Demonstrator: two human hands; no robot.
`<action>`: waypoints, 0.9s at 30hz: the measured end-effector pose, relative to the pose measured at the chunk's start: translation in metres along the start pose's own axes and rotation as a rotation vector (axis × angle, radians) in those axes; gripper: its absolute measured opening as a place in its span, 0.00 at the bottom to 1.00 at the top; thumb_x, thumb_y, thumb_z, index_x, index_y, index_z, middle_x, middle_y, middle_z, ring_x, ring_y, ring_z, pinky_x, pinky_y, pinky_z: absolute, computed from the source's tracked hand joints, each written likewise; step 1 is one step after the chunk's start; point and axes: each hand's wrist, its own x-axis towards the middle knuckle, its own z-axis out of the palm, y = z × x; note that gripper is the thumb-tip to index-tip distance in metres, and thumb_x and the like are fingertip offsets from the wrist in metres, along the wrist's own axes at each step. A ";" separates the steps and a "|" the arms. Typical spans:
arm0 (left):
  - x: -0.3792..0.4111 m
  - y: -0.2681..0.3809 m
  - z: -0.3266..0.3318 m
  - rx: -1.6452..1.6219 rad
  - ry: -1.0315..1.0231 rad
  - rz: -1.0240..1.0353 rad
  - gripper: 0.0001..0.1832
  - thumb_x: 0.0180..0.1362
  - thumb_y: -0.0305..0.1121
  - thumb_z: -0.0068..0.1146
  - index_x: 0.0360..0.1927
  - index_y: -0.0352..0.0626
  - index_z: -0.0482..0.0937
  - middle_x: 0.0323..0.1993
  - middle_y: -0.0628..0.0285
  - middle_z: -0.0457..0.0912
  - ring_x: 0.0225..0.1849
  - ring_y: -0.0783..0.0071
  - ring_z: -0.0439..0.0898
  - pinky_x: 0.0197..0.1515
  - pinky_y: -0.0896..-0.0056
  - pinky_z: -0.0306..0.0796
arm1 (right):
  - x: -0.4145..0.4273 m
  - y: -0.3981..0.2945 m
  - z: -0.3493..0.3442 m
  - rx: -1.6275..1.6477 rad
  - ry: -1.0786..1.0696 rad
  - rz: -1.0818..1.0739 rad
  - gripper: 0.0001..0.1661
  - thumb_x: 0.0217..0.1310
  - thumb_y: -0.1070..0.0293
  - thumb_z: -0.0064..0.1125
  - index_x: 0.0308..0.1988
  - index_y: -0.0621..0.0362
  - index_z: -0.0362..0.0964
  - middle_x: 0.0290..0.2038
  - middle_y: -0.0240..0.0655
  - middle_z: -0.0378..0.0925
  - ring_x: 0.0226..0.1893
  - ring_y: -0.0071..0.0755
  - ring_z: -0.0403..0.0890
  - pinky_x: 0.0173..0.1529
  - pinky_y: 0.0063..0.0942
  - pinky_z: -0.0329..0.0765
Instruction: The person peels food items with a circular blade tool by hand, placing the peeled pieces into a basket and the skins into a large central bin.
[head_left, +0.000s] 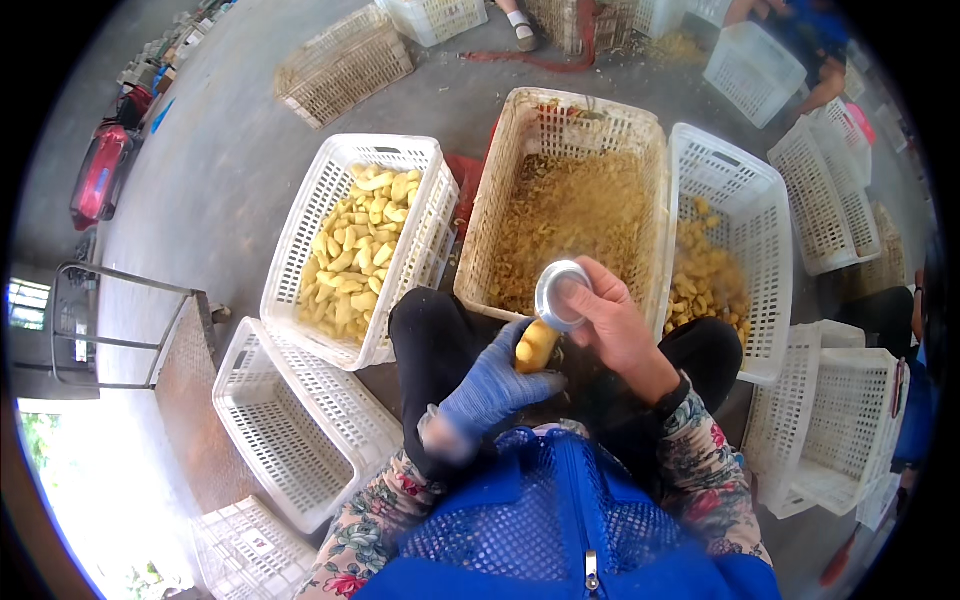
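My left hand (501, 386), in a blue knitted glove, holds a yellow ginger root (535, 346) above my lap. Bare apart from a dark wristband, my right hand (619, 319) grips a round silvery metal lid (561, 294), its lower edge at the root's upper end; whether they touch is unclear. Just beyond my hands stands a stained plastic crate (480, 217) with brownish-yellow peel scrapings (570, 217) in it. To its left, a white crate (289, 217) holds many smooth pale-yellow ginger pieces (352, 255). Darker, knobbly ginger roots (705, 281) lie in the white crate (750, 195) at right.
White crates (292, 427) stand close by my left side, and others (832, 420) by my right. Farther off are a dirty crate (345, 67), a red strap (525, 64) and a person's foot (523, 30). A metal-railed trolley (180, 390) stands left. Other people sit at right.
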 end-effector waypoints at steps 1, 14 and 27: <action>-0.001 0.008 -0.002 -0.153 -0.110 -0.103 0.27 0.48 0.26 0.66 0.54 0.40 0.71 0.34 0.69 0.75 0.30 0.80 0.74 0.35 0.78 0.72 | -0.002 0.000 0.002 -0.006 -0.021 -0.011 0.09 0.67 0.64 0.53 0.41 0.57 0.70 0.29 0.27 0.73 0.19 0.13 0.66 0.20 0.13 0.61; 0.016 0.011 -0.012 -0.514 -0.178 -0.347 0.21 0.47 0.27 0.55 0.48 0.38 0.74 0.21 0.72 0.68 0.17 0.84 0.63 0.20 0.83 0.56 | 0.021 -0.024 -0.006 -0.996 0.192 -0.483 0.19 0.66 0.54 0.53 0.36 0.60 0.68 0.26 0.47 0.73 0.26 0.41 0.76 0.34 0.34 0.71; 0.064 0.006 -0.035 0.183 0.011 -0.062 0.25 0.43 0.21 0.60 0.50 0.38 0.76 0.35 0.72 0.74 0.35 0.82 0.71 0.39 0.79 0.68 | 0.044 -0.051 -0.014 -1.071 0.187 -0.445 0.16 0.66 0.56 0.51 0.36 0.58 0.67 0.25 0.45 0.75 0.26 0.43 0.77 0.32 0.36 0.70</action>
